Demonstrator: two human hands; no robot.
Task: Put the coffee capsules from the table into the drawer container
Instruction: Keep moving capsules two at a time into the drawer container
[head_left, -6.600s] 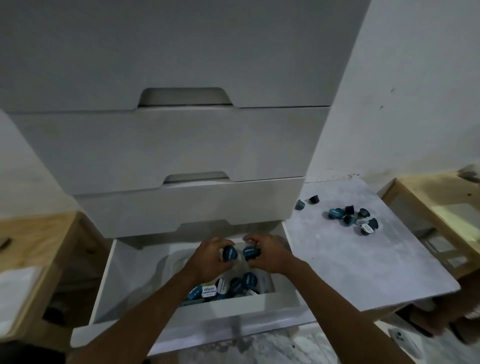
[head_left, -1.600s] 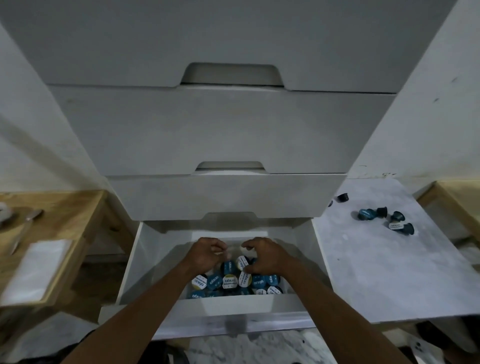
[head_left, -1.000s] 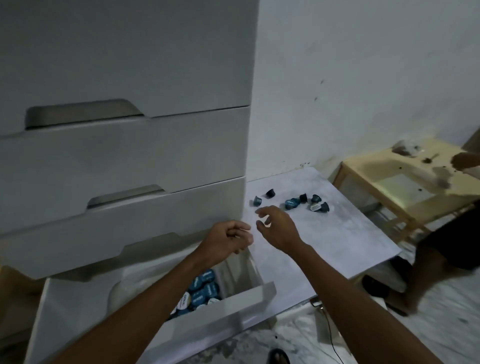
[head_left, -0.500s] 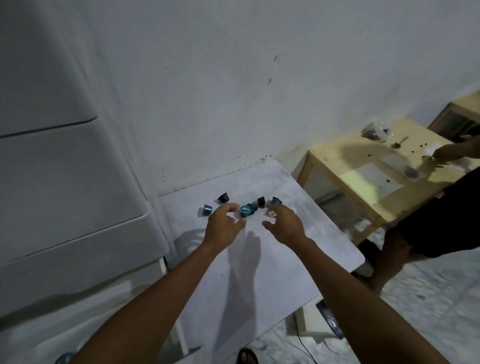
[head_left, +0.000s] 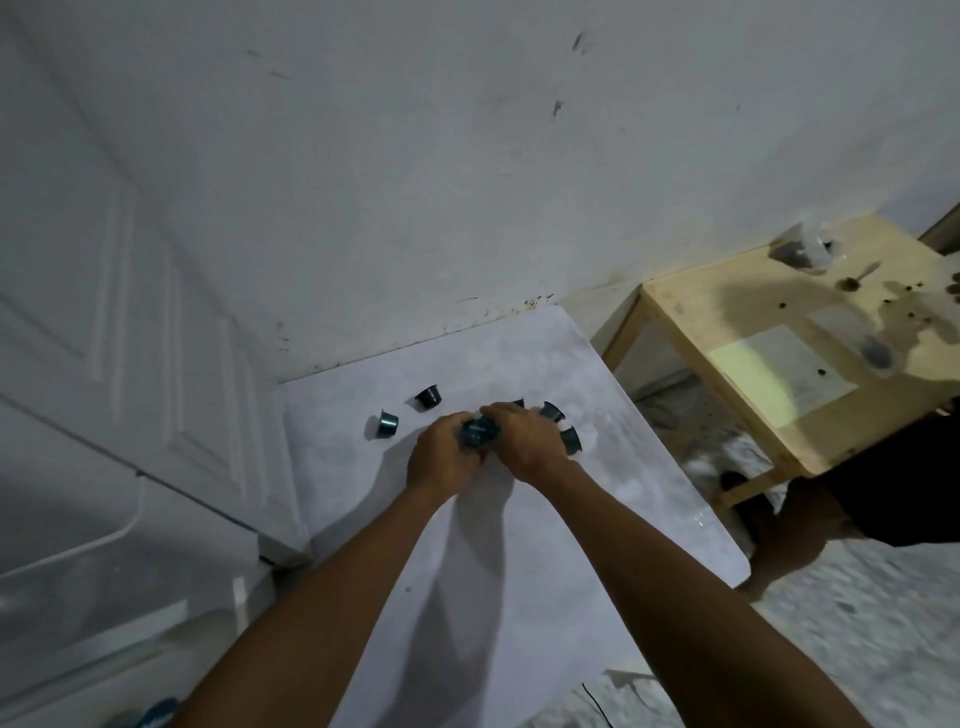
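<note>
Several dark blue coffee capsules lie at the far end of the white table (head_left: 524, 582). One capsule (head_left: 388, 423) and another capsule (head_left: 429, 397) sit left of my hands; two more capsules (head_left: 551, 412) (head_left: 570, 439) lie just right of them. My left hand (head_left: 441, 460) and my right hand (head_left: 527, 441) meet over the cluster, fingers curled. A blue capsule (head_left: 478, 434) shows gripped between them; what lies under my right palm is hidden. The open drawer is almost out of view at the bottom left, where one blue capsule (head_left: 156, 716) peeks in.
The white drawer unit (head_left: 130, 374) stands against the table's left edge. A wall runs right behind the table. A wooden side table (head_left: 753, 395) with paper and small items stands to the right, with another person's leg (head_left: 789, 535) beside it.
My view swung from the drawer to the table. Both hands left the drawer, reached across to the capsules with fingers apart, and have now closed together on the cluster.
</note>
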